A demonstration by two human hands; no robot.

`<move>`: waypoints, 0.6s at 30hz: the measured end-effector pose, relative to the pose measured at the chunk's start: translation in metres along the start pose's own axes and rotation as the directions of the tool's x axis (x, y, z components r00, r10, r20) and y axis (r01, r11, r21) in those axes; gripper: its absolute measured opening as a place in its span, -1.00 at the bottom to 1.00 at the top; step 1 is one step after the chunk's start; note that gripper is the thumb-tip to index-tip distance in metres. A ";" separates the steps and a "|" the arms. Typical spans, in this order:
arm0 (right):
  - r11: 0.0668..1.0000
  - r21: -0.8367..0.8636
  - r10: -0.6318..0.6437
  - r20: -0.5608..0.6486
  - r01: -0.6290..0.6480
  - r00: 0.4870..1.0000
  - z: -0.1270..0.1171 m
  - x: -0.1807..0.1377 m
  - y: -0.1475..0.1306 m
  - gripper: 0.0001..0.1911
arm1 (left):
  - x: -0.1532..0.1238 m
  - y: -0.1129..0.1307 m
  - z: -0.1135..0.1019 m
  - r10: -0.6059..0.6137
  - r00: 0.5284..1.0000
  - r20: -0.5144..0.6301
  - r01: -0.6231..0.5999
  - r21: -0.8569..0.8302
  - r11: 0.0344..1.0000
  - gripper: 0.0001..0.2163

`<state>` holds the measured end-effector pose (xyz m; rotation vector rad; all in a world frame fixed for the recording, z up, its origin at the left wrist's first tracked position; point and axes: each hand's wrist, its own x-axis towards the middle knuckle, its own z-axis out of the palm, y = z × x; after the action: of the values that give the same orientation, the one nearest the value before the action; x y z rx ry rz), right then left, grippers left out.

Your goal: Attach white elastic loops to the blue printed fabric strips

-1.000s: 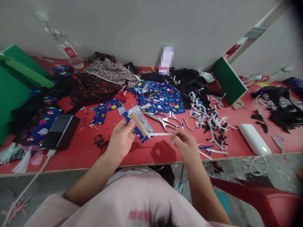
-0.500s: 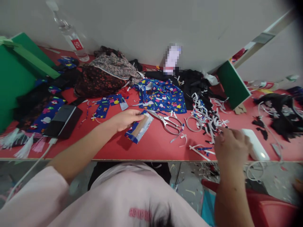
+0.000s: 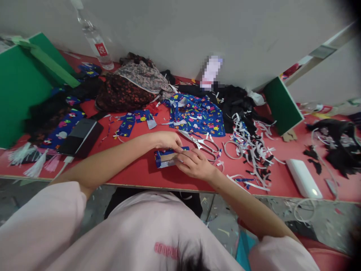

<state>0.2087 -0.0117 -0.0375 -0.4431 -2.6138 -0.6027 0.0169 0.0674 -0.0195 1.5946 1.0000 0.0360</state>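
Note:
A small piece of blue cartoon-print fabric wrapped round a brown card (image 3: 166,158) lies on the red table (image 3: 141,173) near its front edge. My left hand (image 3: 167,140) curls over its top edge and pinches it. My right hand (image 3: 194,164) presses on its right end, fingers bent onto it. Silver scissors (image 3: 201,143) lie just behind my right hand, untouched. A larger sheet of the same blue print fabric (image 3: 194,116) lies further back.
Several white and black strip offcuts (image 3: 251,150) are scattered to the right, with a white oblong device (image 3: 303,177) beyond. A black phone (image 3: 81,137) on a cable, dark floral cloths (image 3: 124,94), a water bottle (image 3: 94,37) and green boards (image 3: 25,86) fill the left.
My right hand dropped a white strip at the right and came back to the fabric-wrapped piece. My left hand lowered that piece from the air onto the table.

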 end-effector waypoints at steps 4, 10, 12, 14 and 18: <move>0.998 0.069 -0.006 -0.025 0.008 1.000 0.005 0.013 -0.001 -0.87 | 0.005 -0.003 0.003 0.028 0.999 -0.028 -0.024 0.120 0.992 -0.84; 0.981 0.176 0.058 0.123 -0.080 0.991 0.014 0.017 -0.003 -0.84 | -0.007 0.003 0.005 0.165 0.962 -0.217 -0.101 0.279 0.955 -0.85; 0.977 0.188 0.073 0.158 -0.102 0.985 0.017 0.016 -0.004 -0.85 | -0.026 0.002 0.002 0.259 0.900 -0.349 -0.124 0.366 0.923 -0.80; 0.975 0.196 0.070 0.179 -0.105 0.981 0.020 0.015 -0.004 -0.85 | -0.050 -0.005 0.002 0.409 0.820 -0.401 -0.156 0.531 0.833 -0.82; 0.972 0.205 0.072 0.212 -0.117 0.975 0.022 0.014 -0.004 -0.84 | -0.094 -0.037 0.015 0.469 0.850 -0.241 -0.238 0.619 0.749 -0.84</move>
<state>0.1880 -0.0022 -0.0507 -0.5826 -2.7921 -0.2470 -0.0555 -0.0039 -0.0095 2.4009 1.0338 0.3636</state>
